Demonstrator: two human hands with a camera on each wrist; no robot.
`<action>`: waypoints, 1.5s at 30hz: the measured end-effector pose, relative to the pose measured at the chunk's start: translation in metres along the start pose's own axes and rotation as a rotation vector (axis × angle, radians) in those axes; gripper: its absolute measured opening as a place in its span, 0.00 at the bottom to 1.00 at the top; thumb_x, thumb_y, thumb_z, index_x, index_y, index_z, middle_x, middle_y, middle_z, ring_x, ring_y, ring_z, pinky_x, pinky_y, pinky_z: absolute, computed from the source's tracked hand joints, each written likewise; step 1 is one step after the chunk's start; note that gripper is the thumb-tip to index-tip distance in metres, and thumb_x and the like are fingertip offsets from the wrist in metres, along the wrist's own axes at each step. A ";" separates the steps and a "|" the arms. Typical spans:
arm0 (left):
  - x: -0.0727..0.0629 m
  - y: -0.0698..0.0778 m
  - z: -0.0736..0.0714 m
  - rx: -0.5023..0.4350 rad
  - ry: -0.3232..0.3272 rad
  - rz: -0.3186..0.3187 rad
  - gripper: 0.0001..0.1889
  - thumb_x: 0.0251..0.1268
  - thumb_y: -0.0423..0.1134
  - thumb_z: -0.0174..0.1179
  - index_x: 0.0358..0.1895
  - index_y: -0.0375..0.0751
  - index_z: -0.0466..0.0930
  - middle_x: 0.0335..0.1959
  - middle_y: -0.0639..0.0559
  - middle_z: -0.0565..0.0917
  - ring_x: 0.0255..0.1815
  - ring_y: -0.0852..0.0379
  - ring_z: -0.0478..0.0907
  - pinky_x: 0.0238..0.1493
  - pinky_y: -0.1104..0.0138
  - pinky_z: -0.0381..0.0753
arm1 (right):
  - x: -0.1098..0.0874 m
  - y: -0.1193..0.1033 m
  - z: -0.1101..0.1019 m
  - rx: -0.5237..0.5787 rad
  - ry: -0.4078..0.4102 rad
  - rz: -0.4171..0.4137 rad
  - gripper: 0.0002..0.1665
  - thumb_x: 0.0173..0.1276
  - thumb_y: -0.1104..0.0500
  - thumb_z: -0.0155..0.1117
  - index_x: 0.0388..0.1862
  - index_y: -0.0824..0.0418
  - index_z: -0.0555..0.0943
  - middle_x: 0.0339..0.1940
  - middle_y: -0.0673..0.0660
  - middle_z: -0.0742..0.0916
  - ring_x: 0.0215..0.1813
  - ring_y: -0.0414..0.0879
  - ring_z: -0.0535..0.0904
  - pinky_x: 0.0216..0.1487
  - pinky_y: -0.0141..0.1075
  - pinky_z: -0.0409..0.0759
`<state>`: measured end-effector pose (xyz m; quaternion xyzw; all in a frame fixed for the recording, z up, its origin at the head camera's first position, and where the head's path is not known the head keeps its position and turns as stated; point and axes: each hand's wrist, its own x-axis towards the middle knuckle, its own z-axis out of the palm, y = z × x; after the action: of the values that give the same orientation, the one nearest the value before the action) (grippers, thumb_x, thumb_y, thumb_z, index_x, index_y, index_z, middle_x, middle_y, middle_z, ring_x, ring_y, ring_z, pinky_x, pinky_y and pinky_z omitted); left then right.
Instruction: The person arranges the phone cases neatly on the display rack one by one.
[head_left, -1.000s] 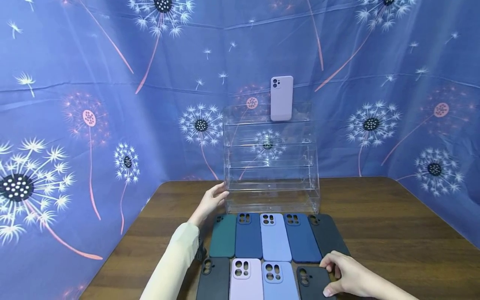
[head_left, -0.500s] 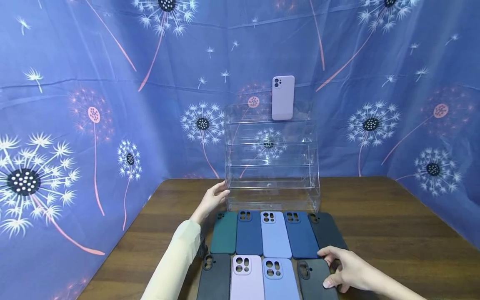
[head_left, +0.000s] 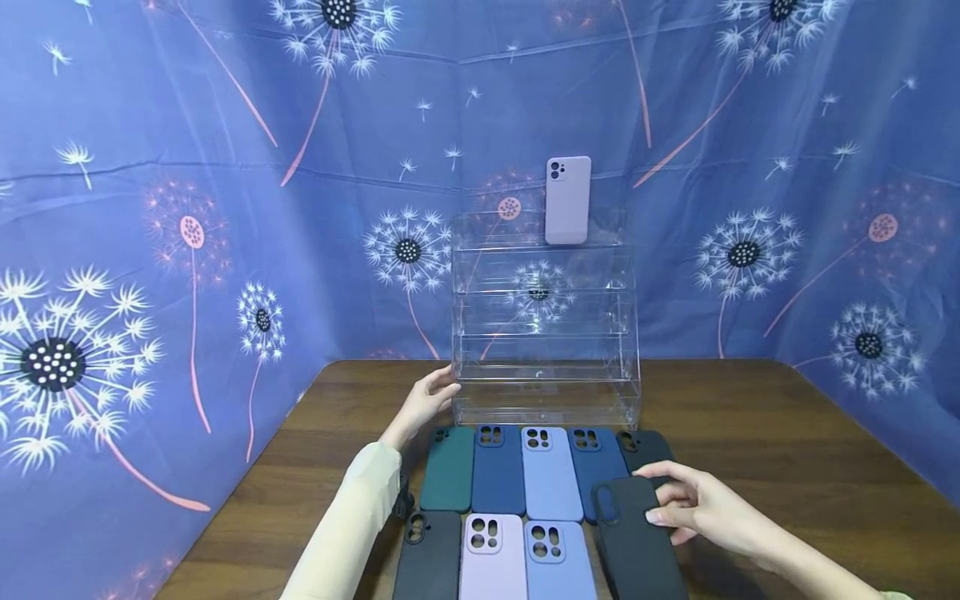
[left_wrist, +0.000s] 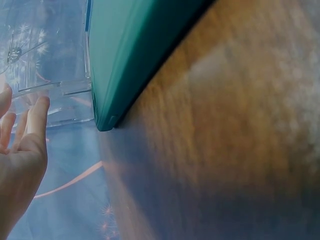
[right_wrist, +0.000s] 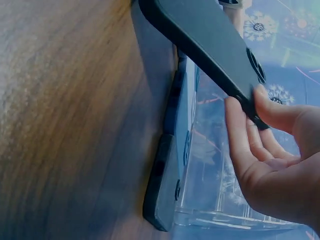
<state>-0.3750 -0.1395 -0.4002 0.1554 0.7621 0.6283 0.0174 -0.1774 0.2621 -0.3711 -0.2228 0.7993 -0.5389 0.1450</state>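
Observation:
My right hand (head_left: 708, 508) pinches a black phone case (head_left: 637, 542) by its upper right edge. The case is tilted up, its upper part raised; the right wrist view shows the thumb (right_wrist: 280, 110) on one face and fingers behind. My left hand (head_left: 423, 404) touches the lower left side of a clear acrylic tiered display stand (head_left: 543, 417), fingers fairly straight. A pale lilac phone case (head_left: 567, 200) stands upright on the stand's top tier. Beside the left hand lies a green phone case (head_left: 447, 471), seen close up in the left wrist view.
Two rows of phone cases lie before the stand: a dark blue case (head_left: 498, 471), a light blue case (head_left: 552, 475), another dark case (head_left: 427, 554) and a pink case (head_left: 493, 558) among them. Wooden table (head_left: 787, 467) extends both ways; a dandelion-print cloth (head_left: 675, 125) hangs behind.
My right hand has lifted the black case from the front row and tilted it up, so it now overlaps the cases behind. The left hand stays at the stand.

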 end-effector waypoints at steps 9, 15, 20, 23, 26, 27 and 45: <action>0.001 -0.002 0.003 -0.004 0.024 -0.008 0.29 0.67 0.34 0.56 0.69 0.34 0.60 0.60 0.30 0.71 0.59 0.38 0.73 0.58 0.54 0.77 | -0.003 -0.010 -0.009 0.020 0.063 -0.077 0.27 0.69 0.63 0.57 0.64 0.53 0.64 0.30 0.47 0.82 0.35 0.40 0.81 0.36 0.43 0.84; 0.002 0.000 0.004 0.012 0.030 -0.012 0.28 0.67 0.35 0.56 0.69 0.34 0.60 0.60 0.30 0.71 0.59 0.38 0.73 0.56 0.54 0.78 | -0.004 -0.020 -0.022 -0.017 0.143 -0.137 0.28 0.68 0.64 0.56 0.64 0.45 0.66 0.38 0.51 0.86 0.38 0.43 0.83 0.36 0.42 0.85; 0.002 0.003 0.003 0.037 0.010 -0.016 0.29 0.68 0.38 0.55 0.70 0.38 0.59 0.63 0.32 0.69 0.61 0.41 0.72 0.59 0.54 0.76 | -0.001 -0.029 -0.033 -0.098 0.267 -0.105 0.29 0.67 0.61 0.59 0.66 0.54 0.64 0.37 0.48 0.86 0.36 0.42 0.83 0.36 0.42 0.85; 0.002 0.003 0.003 0.037 0.003 -0.014 0.29 0.68 0.37 0.55 0.70 0.37 0.59 0.63 0.31 0.69 0.61 0.41 0.72 0.59 0.54 0.76 | 0.002 -0.033 -0.037 -0.137 0.311 -0.093 0.31 0.67 0.60 0.60 0.67 0.60 0.63 0.37 0.48 0.87 0.36 0.42 0.83 0.36 0.41 0.85; 0.002 0.002 0.002 0.014 0.014 -0.014 0.28 0.67 0.34 0.56 0.69 0.36 0.60 0.62 0.29 0.70 0.59 0.39 0.73 0.58 0.54 0.77 | 0.007 -0.038 -0.041 -0.189 0.340 -0.090 0.32 0.67 0.58 0.61 0.68 0.60 0.63 0.40 0.50 0.84 0.37 0.41 0.83 0.36 0.40 0.85; 0.002 0.001 0.002 0.006 0.018 -0.012 0.28 0.66 0.34 0.56 0.69 0.35 0.61 0.61 0.29 0.70 0.58 0.39 0.73 0.57 0.54 0.77 | 0.009 -0.040 -0.043 -0.204 0.354 -0.093 0.32 0.66 0.58 0.61 0.68 0.60 0.64 0.42 0.51 0.82 0.37 0.41 0.83 0.36 0.40 0.85; 0.001 0.000 0.006 0.047 0.082 0.002 0.26 0.65 0.34 0.58 0.66 0.35 0.65 0.57 0.31 0.74 0.51 0.47 0.78 0.51 0.57 0.82 | 0.055 -0.088 -0.072 -0.293 0.459 -0.161 0.34 0.67 0.55 0.61 0.71 0.48 0.64 0.50 0.55 0.72 0.39 0.35 0.82 0.37 0.34 0.84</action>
<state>-0.3744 -0.1338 -0.4014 0.1309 0.7766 0.6159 -0.0180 -0.2407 0.2634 -0.2623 -0.1764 0.8602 -0.4640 -0.1168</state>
